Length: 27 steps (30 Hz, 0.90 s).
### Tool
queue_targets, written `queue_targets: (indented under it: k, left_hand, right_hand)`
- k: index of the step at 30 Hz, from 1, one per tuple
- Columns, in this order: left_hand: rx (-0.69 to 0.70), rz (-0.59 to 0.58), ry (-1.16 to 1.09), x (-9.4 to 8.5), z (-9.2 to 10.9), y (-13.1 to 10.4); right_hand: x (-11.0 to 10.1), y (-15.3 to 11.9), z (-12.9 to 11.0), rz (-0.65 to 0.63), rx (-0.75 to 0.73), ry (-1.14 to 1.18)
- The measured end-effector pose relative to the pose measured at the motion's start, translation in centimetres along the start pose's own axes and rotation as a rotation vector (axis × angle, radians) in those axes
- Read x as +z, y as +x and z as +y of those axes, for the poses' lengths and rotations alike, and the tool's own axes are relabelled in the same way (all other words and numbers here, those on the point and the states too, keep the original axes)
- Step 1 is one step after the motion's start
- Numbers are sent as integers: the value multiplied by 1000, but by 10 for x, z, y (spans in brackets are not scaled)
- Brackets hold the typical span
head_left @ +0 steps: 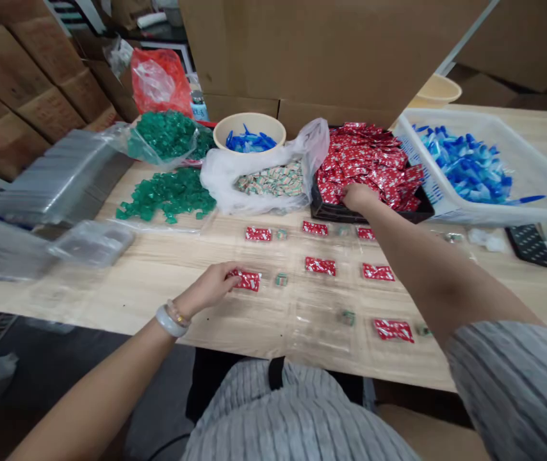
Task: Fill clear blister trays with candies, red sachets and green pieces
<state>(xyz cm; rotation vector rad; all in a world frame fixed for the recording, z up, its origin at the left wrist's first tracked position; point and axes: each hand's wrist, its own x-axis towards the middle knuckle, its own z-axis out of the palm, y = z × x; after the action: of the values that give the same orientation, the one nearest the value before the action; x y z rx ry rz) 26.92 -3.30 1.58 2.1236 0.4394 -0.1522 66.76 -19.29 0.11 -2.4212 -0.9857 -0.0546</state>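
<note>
My left hand (212, 286) has its thumb and fingers closed on the end of a small red printed packet (248, 280), low over the table at the left of the laid-out pieces. Reaching forward, my right hand (360, 197) is at the front left of a black box (374, 216) heaped with red packets (369, 157); its fingertips are hidden, so I cannot tell its grip. Clear plastic trays (321, 336) stand in rows between my arms, several bearing a red packet (320, 266) and a small green-and-beige wrapped square (281, 280).
Behind the rows are green pieces (168, 192), a white bag (220, 186) of small wrapped squares, a cream bowl (249, 121) and a white basket (533, 144) of blue pieces. Stacked clear trays (62, 179) stand left. A cardboard sheet (312, 57) rises at the back.
</note>
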Motion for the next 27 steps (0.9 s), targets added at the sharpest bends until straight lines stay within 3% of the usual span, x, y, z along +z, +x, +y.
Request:
queue_targets:
  k: [3, 7, 10, 12, 14, 16, 18, 20, 23, 27]
  left_hand:
    - [42, -1, -35, 7, -9, -1]
    - [28, 195, -5, 3, -11, 11]
    - [63, 144, 146, 5, -11, 25]
    - [118, 105, 295, 13, -12, 30]
    - [168, 172, 450, 23, -14, 30]
    - [210, 283, 569, 32, -18, 26]
    - [276, 327, 639, 38, -22, 21]
    - [373, 286, 664, 43, -25, 15]
    - [453, 212, 656, 49, -27, 9]
    - [451, 213, 668, 56, -27, 1]
  right_hand:
    - [-2, -6, 9, -22, 108, -109]
    - [-19, -6, 3, 90, 146, -131]
    - [-45, -14, -16, 211, 136, -154]
    - [-67, -37, -32, 252, 112, -91]
    - [-84, -79, -48, 134, 105, 125]
    - [-90, -134, -62, -197, 146, 425]
    - [-82, -191, -72, -508, 256, 551]
    - [-62, -234, -77, -646, 347, 569]
    - [-29, -265, -80, -631, 298, 402]
    - [-11, -267, -90, -540, 226, -128]
